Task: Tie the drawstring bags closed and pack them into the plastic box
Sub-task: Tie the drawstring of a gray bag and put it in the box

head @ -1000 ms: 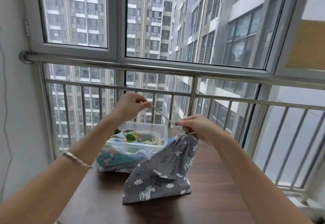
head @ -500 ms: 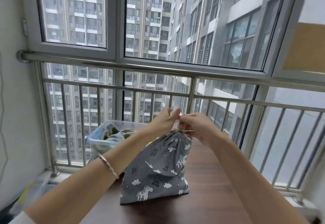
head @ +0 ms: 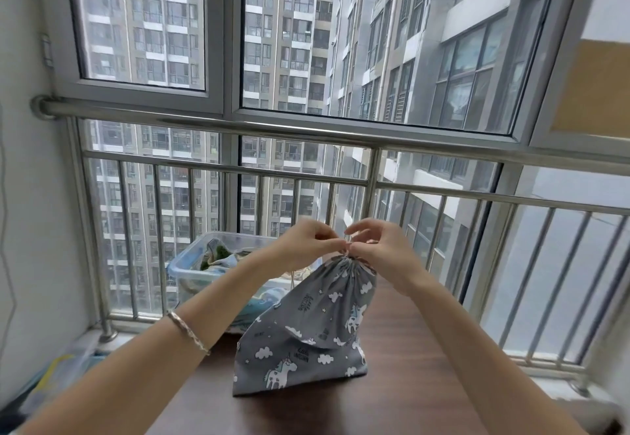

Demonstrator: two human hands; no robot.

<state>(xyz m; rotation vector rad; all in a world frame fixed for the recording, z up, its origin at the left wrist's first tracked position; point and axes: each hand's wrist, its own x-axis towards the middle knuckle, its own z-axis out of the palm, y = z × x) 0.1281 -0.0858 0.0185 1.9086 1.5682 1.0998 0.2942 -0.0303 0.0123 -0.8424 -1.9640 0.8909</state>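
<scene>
As left hand (head: 306, 247) and right hand (head: 378, 251) pinch drawstring (head: 346, 252), bag (head: 306, 332) stands.

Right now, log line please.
step: tying | left hand: pinches beige drawstring | right hand: pinches drawstring | grey unicorn-print fabric drawstring bag: cinched, not boxed | clear plastic box: part-filled

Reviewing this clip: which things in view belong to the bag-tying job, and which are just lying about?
Job:
- grey bag, standing on the table
- drawstring, pinched by left hand and right hand
- plastic box, with packed bags inside

Lying about:
- floor clutter, too blurred to identify
- railing
- bracelet
</scene>
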